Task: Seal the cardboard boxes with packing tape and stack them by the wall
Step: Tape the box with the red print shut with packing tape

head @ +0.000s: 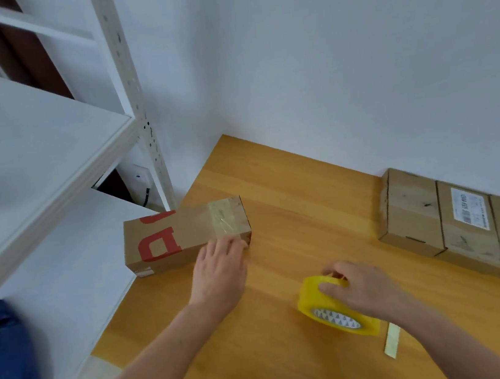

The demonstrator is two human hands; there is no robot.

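**Wooden table (294, 215): left hand (218, 267) on a taped box, right hand (362, 286) on the tape roll (326, 310)**

White wall (350, 46) fills the far side of the scene and meets the table along its far edge. A white metal shelving unit (26, 140) stands at the left, with one perforated upright just beside the table's far left corner. The table is orange-brown wood and takes up the near right of the view. A blue bag (3, 362), blurred, lies at the near left below the shelf edge.

Against the wall at the right, a row of boxes (459, 224) sits on the table: three plain cardboard ones, side by side and touching. Two of them carry white barcode labels (469, 208) on top.

At the table's left edge, well apart from that row, lies the printed box (184, 234), a long cardboard one with red lettering across its top and near side. A band of tape (226, 221), clear and wrinkled, crosses its right end.

The left hand lies palm down at the near right corner of this box, fingers straight and together, their tips touching the cardboard just below the band. The right hand, nearer and further right, grips the yellow tape roll with its fingers curled over the upper rim. The roll is tilted; whether it rests on the wood or is lifted I cannot tell. Just beside it on the near right, a short tape strip (392, 341) lies flat on the table.
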